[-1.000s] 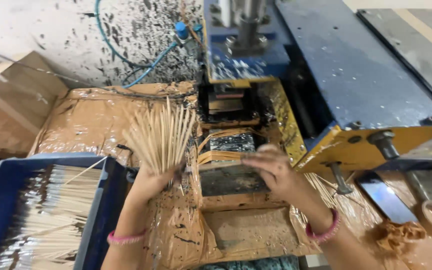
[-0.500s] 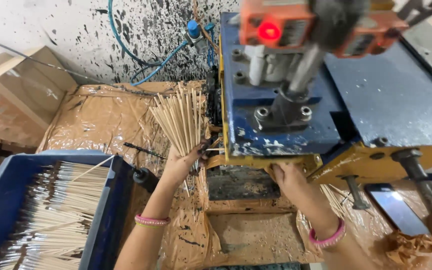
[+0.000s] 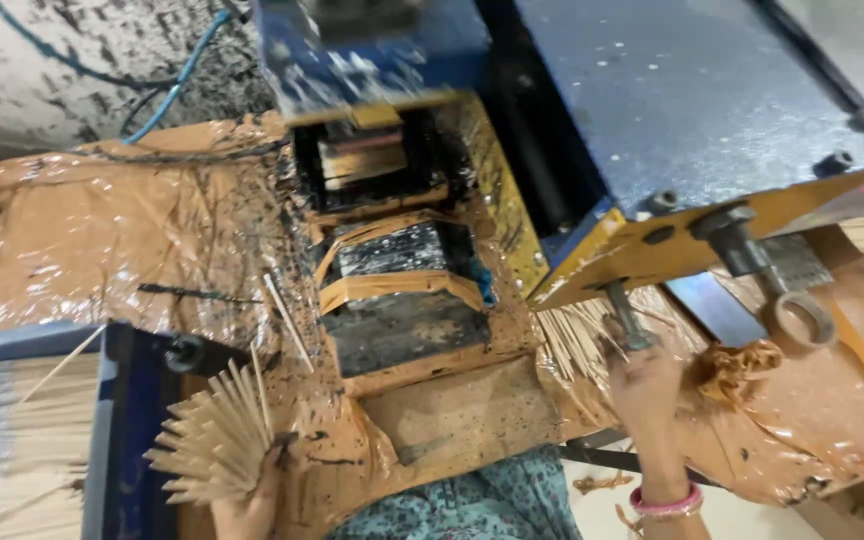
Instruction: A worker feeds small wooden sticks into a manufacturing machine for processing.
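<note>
Left hand [image 3: 247,505] grasping fanned stick bundle [image 3: 210,440], right hand [image 3: 644,385] apparently gripping machine's metal lever [image 3: 624,315]

Blue machine [image 3: 672,110], blue hose [image 3: 177,75], blue tray [image 3: 117,420], metal ring [image 3: 800,318]

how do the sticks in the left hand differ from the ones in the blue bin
The sticks in the left hand fan out, ends spread apart; the sticks in the blue bin lie flat and roughly parallel. The left hand grips its small bunch; the bin's far larger pile lies loose. Both are thin, pale wooden sticks.
</note>
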